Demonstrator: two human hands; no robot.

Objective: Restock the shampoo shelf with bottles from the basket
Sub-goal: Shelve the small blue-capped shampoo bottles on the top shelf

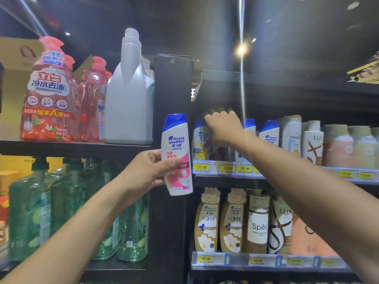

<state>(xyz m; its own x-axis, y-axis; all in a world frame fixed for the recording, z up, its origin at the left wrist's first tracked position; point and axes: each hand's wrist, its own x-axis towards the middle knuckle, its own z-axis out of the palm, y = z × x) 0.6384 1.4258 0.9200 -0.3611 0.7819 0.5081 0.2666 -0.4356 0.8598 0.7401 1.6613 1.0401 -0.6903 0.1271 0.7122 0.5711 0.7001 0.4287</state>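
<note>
Nearest, the left hand (147,171) gripped a small shampoo bottle (177,152) upright. The thumb lay across the pink lower half of the label and the other fingers wrapped behind. The blue cap stood well above the fingers and the base just below them. The bottle looked light and stiff, plastic with a glossy and probably slippery skin. Its flat, waisted body gave thumb and fingers broad faces to pinch. A hold at mid-body, as here, likely suited sliding it base-first into a row. The flip cap seemed the poorer place to hold, since it could pop open.

Farther in, the right hand (224,128) reached into the shampoo shelf (227,175), knuckles up, its fingers (215,113) bent forward over the tops of the row. Their tips were lost in dark and blur, so I could not tell whether they held a bottle or only pushed at one. Just left of those fingers stood a blue-capped bottle (200,138) of the same brand, and to their right a matching bottle (269,134). Under the palm the row looked dark, perhaps the slot meant for the held one. No basket showed.
</note>
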